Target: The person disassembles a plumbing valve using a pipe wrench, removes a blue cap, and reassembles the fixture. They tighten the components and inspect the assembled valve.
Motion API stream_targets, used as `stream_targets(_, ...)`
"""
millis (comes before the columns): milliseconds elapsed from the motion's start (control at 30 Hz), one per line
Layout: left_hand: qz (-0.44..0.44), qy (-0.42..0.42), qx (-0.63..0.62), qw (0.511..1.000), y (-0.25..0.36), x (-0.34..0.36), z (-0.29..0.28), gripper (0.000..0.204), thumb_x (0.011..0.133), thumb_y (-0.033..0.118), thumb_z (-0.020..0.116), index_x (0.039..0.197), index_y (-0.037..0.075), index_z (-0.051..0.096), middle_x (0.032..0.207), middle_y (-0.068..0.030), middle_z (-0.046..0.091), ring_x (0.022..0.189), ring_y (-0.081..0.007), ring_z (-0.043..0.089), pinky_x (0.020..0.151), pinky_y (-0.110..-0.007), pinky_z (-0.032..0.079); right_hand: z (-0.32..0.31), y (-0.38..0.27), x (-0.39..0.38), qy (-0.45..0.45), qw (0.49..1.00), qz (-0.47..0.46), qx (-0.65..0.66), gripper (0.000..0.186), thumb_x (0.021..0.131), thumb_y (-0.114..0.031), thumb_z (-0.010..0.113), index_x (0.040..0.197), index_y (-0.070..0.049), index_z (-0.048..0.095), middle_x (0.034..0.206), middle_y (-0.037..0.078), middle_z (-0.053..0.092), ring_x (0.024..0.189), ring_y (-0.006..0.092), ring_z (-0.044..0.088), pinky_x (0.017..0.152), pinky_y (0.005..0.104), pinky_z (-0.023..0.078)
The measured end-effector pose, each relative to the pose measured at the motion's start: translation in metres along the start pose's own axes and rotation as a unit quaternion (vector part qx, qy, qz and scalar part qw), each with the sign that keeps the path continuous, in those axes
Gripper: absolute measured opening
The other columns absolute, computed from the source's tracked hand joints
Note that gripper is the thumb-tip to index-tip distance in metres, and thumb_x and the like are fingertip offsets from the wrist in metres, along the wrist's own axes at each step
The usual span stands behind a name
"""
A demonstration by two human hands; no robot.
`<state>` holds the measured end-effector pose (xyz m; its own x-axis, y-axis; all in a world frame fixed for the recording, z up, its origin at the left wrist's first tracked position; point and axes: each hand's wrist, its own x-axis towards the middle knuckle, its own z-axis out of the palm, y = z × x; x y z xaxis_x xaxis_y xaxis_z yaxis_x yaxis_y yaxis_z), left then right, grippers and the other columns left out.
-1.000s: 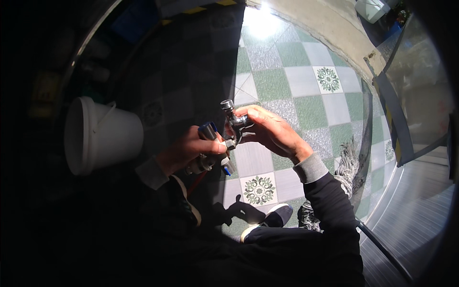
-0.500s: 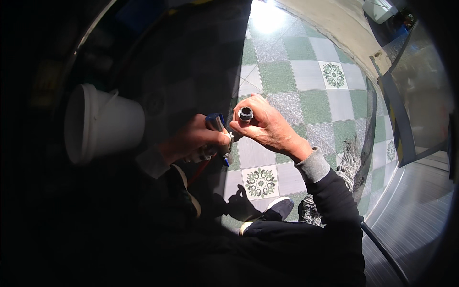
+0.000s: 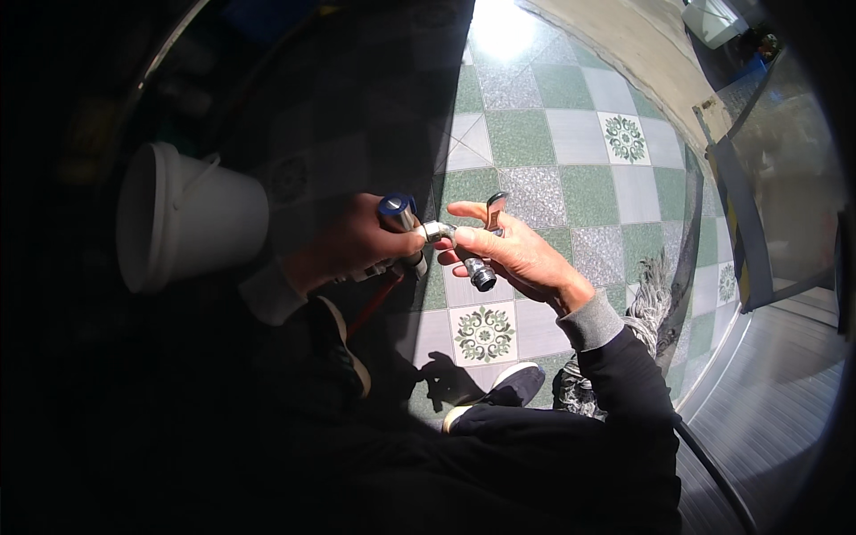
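The chrome tap [image 3: 479,269] has swung round within the right hand [image 3: 524,257], which holds it loosely. The left hand [image 3: 349,237] clasps the blue-ended fitting [image 3: 395,210] just beside, best kept steady.

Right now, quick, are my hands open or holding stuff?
Left hand: closed around the blue-ended metal fitting.
Right hand: loosely holding the shiny tap, fingers partly spread.

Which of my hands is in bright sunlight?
Your right hand, the one at the chrome valve; your left hand, around the blue-ended metal fitting, is mostly in shadow.
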<state>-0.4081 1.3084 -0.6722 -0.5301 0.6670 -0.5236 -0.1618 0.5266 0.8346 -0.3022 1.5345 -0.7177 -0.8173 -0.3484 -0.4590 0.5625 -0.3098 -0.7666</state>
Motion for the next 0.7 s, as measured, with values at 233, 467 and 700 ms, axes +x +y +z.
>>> stream_targets(233, 0.0, -0.001, -0.062, 0.998, 0.0, -0.002, 0.0, 0.02, 0.078, 0.016, 0.075, 0.085, -0.002, 0.07, 0.066, -0.006, 0.066, 0.053, -0.01, 0.06, 0.05, -0.025, 0.047, 0.006, -0.001, -0.009, 0.011, 0.988, -0.08, -0.128, 0.052, 0.087, -0.021, 0.078, 0.131, -0.002, 0.059, 0.117, 0.009, 0.067, 0.106, 0.0161, 0.063, 0.094, 0.0305, 0.049)
stream_targets(467, -0.057, -0.045, -0.118, 0.99, 0.002, -0.006, -0.006, 0.033, 0.071, 0.025, 0.078, 0.091, -0.001, 0.07, 0.08, -0.0065, 0.069, 0.074, -0.0146, 0.065, 0.073, -0.029, 0.051, 0.004, 0.002, -0.011, -0.012, 0.975, -0.139, -0.175, 0.048, 0.087, -0.021, 0.078, 0.129, -0.005, 0.061, 0.118, 0.007, 0.066, 0.106, 0.0157, 0.061, 0.093, 0.0329, 0.049)
stream_targets(700, -0.036, -0.068, -0.046, 0.996, -0.003, -0.009, -0.008, 0.031, 0.075, 0.025, 0.079, 0.092, 0.0, 0.071, 0.081, -0.0066, 0.071, 0.073, -0.0138, 0.065, 0.074, -0.029, 0.051, -0.013, -0.003, -0.014, -0.078, 0.929, -0.141, -0.332, 0.063, 0.086, -0.025, 0.078, 0.141, -0.009, 0.052, 0.137, 0.013, 0.057, 0.13, 0.0287, 0.054, 0.11, 0.0417, 0.043)
